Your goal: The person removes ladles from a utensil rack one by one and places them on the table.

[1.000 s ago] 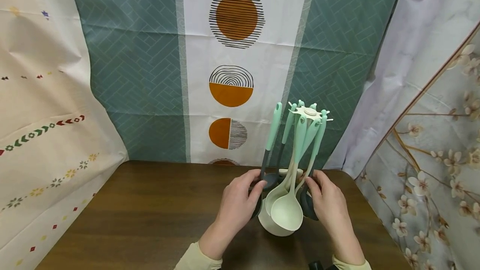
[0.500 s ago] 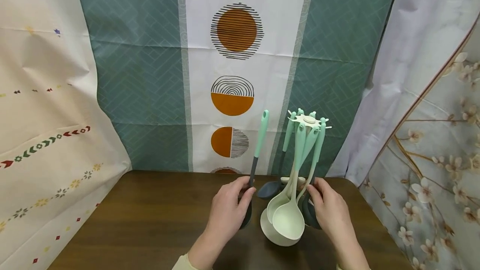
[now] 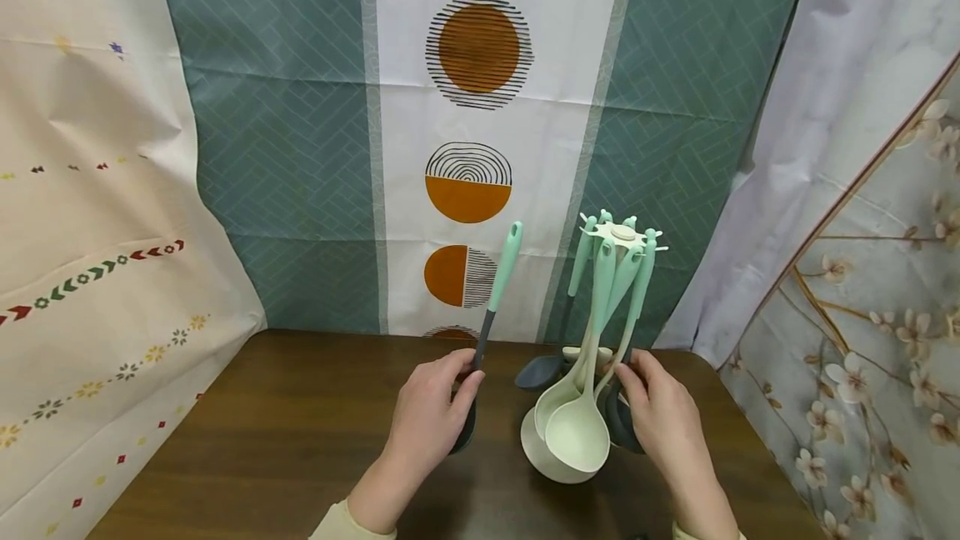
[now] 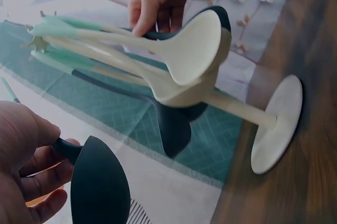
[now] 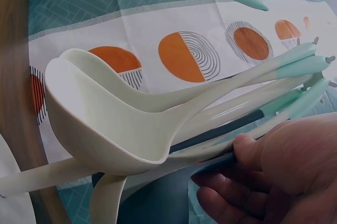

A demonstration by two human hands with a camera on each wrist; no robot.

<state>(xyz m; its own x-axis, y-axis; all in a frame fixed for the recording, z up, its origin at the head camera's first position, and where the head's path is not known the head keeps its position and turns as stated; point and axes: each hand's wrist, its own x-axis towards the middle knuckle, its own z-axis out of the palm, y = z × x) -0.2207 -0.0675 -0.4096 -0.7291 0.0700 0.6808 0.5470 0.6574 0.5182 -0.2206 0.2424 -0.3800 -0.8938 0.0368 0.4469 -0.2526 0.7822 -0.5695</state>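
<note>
My left hand (image 3: 429, 402) grips the neck of a dark cooking spoon with a mint handle (image 3: 506, 261), held upright over the table, away from the utensil stand. Its dark head (image 4: 100, 187) hangs below my fingers. The cream stand (image 3: 624, 233) holds several mint-handled utensils from its top hooks. Two cream ladles (image 5: 110, 110) hang at the front, and a dark spoon (image 3: 538, 373) hangs at the left. At the stand's right side, my right hand (image 3: 662, 407) pinches the stem of a dark utensil (image 3: 624, 425) still among the others; its head is partly hidden.
The stand's round base (image 4: 279, 126) sits on the brown wooden table (image 3: 315, 440). Behind it hangs a green and white patterned cloth (image 3: 292, 148). A floral curtain (image 3: 885, 340) closes off the right, a cream cloth (image 3: 97, 232) the left.
My left hand has moved left with the dark spoon, drawing it away from the stand and tilting it slightly. The right hand keeps its place at the stand.
</note>
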